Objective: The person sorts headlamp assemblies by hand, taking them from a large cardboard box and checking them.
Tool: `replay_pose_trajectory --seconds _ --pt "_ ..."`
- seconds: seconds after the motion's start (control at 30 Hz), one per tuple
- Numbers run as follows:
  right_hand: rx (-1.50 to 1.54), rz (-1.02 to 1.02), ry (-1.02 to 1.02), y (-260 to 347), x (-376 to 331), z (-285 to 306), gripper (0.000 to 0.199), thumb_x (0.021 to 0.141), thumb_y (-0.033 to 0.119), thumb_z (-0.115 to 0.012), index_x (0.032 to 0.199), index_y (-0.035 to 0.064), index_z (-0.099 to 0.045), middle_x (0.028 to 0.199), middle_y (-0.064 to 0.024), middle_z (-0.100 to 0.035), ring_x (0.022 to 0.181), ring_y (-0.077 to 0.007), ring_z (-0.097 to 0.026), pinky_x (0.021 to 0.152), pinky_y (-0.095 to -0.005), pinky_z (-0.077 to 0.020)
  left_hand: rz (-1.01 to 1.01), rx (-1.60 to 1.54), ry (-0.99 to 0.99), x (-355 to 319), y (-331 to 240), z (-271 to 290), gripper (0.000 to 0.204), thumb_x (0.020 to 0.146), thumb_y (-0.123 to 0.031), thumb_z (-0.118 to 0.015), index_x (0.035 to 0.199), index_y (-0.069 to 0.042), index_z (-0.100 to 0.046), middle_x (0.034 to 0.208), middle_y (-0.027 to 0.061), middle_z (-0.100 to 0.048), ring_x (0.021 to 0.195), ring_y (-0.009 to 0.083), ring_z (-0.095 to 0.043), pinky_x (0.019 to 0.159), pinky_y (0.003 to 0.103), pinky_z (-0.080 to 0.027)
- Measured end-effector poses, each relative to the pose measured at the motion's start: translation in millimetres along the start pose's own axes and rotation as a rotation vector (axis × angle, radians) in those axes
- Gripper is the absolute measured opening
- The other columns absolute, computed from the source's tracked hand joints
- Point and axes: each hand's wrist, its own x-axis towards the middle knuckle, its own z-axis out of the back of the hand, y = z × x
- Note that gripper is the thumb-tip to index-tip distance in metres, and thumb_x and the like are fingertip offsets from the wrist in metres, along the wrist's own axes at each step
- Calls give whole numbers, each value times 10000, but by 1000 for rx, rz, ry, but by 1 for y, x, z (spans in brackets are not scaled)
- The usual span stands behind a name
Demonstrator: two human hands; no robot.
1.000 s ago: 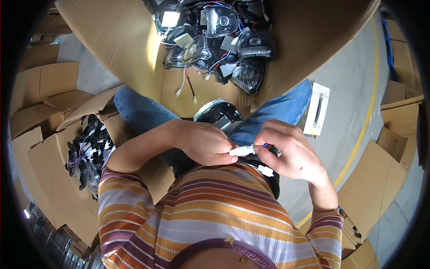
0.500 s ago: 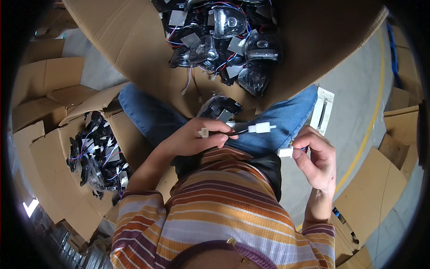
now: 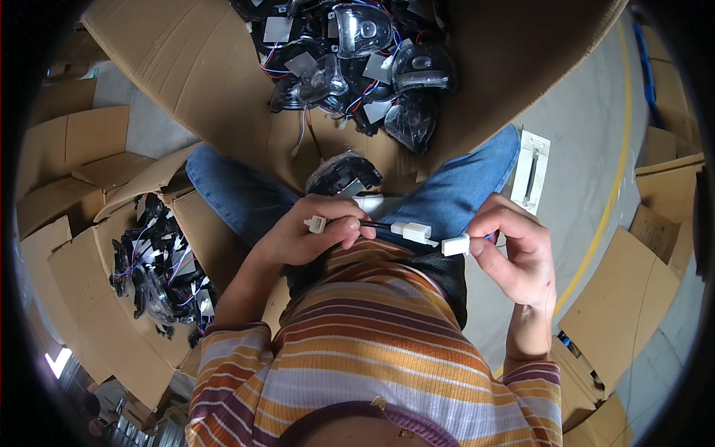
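Observation:
Between finger and thumb, my left hand (image 3: 318, 229) grips a dark cable. A white plug connector (image 3: 411, 232) sticks out from it to the right, and a smaller white connector (image 3: 316, 224) shows by the knuckles. My right hand (image 3: 514, 246) pinches a white connector housing (image 3: 455, 245) with red and blue wires behind it. The two connectors face each other almost tip to tip; whether they touch I cannot tell. Beyond my left hand, a black lamp unit in clear plastic wrap (image 3: 344, 175) lies between my knees.
A large carton (image 3: 201, 67) ahead holds several wrapped black lamp units (image 3: 365, 33). At the left, another open carton (image 3: 78, 261) contains more units with wires (image 3: 160, 268). A white device with a dark slot (image 3: 531, 170) stands by my right knee. Flattened cardboard (image 3: 622, 298) lies at the right.
My right hand has moved left and the two connectors have come close together. The left hand has shifted slightly left with its cable. The whole view has shifted a little.

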Motion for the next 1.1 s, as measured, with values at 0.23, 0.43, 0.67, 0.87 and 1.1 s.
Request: replay_pose_trajectory --seconds 0.23,0.43,0.67,0.87,1.1 --pt "-77 51 35 -2 1 2 89 680 -27 -567 761 7 -556 706 -37 -512 599 -114 -481 495 -215 -366 181 18 -25 2 -10 3 160 783 -19 -500 926 11 -566 714 24 -554 566 53 -428 556 191 -366" --pt "-81 43 28 -3 1 3 93 675 -24 -571 760 9 -556 708 -40 -510 612 -118 -486 498 -217 -370 41 31 9 7 -1 2 170 752 -5 -538 915 -24 -583 752 20 -537 661 73 -469 580 200 -359" --pt "-104 74 65 -4 0 0 81 666 -28 -572 731 15 -547 696 -48 -500 610 -154 -491 521 -249 -383 -21 124 -13 11 4 1 112 755 -13 -540 859 -17 -584 745 38 -536 662 99 -477 596 220 -368" --pt "-149 127 -2 -9 0 -6 79 650 -29 -559 724 -3 -551 676 -55 -484 576 -127 -443 495 -222 -348 31 153 7 10 3 2 82 761 -27 -541 829 0 -576 732 54 -539 669 117 -481 601 229 -370" --pt "-275 7 1 -5 0 -12 80 645 -19 -575 702 11 -527 666 -81 -489 605 -220 -498 535 -294 -394 -24 208 8 7 0 1 86 758 -24 -540 832 5 -575 725 55 -539 656 122 -480 593 241 -375"
